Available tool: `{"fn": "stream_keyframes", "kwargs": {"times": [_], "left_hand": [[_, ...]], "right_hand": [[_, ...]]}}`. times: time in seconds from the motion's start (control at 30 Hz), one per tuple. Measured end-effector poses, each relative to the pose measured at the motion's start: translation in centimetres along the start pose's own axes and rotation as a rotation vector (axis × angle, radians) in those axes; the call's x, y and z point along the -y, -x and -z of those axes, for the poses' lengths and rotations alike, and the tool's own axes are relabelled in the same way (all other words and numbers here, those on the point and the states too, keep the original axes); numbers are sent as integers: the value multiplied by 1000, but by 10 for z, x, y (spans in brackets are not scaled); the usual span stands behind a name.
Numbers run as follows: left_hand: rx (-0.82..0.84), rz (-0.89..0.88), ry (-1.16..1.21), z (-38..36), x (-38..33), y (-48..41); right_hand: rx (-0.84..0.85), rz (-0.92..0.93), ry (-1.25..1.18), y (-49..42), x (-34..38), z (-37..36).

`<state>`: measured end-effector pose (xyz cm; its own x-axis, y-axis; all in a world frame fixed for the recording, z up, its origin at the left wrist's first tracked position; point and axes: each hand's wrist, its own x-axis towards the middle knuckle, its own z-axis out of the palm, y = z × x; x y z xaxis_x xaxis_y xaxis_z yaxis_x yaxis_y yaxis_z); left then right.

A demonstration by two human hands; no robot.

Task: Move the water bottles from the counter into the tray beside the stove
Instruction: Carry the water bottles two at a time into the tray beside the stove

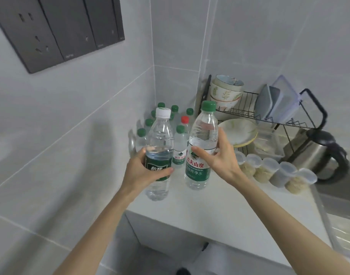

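My left hand point(144, 171) grips a clear water bottle with a white cap and dark green label point(159, 139), held upright above the counter's front left part. My right hand point(219, 155) grips a second clear bottle with a green cap and a green-and-white label point(203, 132), also upright. Behind them, in the corner of the white counter point(219, 211), stand several more bottles point(179, 147), most with green caps and one with a red cap point(184, 120). No tray or stove shows in view.
A black wire dish rack point(269, 116) with bowls, a plate and plastic lids stands at the back right. Several lidded jars of grain point(269, 169) line its front. A steel kettle point(317, 153) sits far right. Tiled walls close the corner; a socket panel hangs upper left.
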<state>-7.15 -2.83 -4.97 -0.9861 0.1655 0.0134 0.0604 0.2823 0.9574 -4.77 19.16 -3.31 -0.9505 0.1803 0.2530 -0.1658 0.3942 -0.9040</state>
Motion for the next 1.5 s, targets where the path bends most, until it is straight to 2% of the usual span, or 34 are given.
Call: {"fn": "stream_keyframes", "kwargs": {"times": [0.17,0.4,0.57,0.93,1.23,1.5], "left_hand": [[119,-93,30,-56,-35,14],[430,-217,34,-162,-86,58],[588,-277,61,-253,-118,112],[1046,-368,151,-464,-180,322],[1498,-487,183,-592,-227,494],[1897,-598,211,-695,-260,671]], "right_hand": [[-170,-29,1,51,5,64],[-464,-74,16,144,0,168],[-648,-120,93,233,-2,245],[-1081,-268,284,496,10,403],[-1498,-412,397,684,43,462],[-1866,-470,508,828,70,508]]}}
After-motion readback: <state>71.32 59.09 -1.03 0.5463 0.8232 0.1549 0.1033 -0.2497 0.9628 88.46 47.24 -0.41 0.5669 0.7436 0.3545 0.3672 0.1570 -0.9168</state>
